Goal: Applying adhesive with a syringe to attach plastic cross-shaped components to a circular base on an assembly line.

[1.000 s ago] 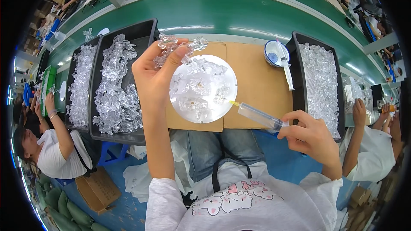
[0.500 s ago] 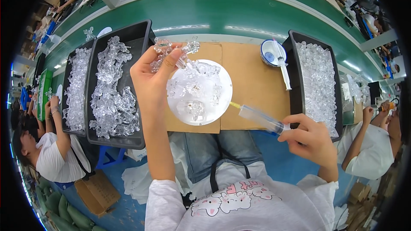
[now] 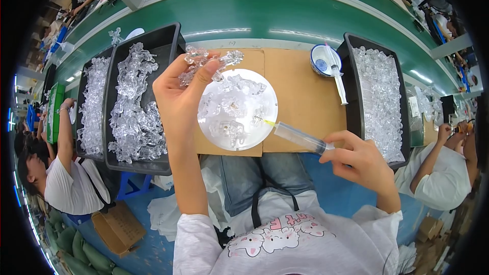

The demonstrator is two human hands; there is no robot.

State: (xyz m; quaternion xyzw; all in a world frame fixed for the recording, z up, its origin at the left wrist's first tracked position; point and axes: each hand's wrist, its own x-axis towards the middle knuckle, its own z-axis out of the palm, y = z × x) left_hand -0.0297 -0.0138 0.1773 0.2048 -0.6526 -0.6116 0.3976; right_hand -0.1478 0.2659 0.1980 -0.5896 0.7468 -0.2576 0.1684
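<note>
My left hand (image 3: pixel 179 94) is raised above the brown board and grips a clear plastic flower-shaped piece (image 3: pixel 209 62) between thumb and fingers. My right hand (image 3: pixel 359 162) holds a clear syringe (image 3: pixel 298 137) by its rear end. The syringe's tip points left over a round white disc (image 3: pixel 265 127) on the board. Several clear plastic pieces (image 3: pixel 229 104) lie on that disc. The held piece hovers over the disc's upper left edge.
A black tray (image 3: pixel 165 40) of clear plastic parts stands left of the board, a second one (image 3: pixel 90 71) beyond it. Another black tray (image 3: pixel 351 46) of small clear pieces stands right. A small blue-and-white bowl (image 3: pixel 322 61) holds a second syringe. Other people work on both sides.
My left hand with the clear piece has stayed raised and turned slightly. The syringe tip has moved left, further in over the disc.
</note>
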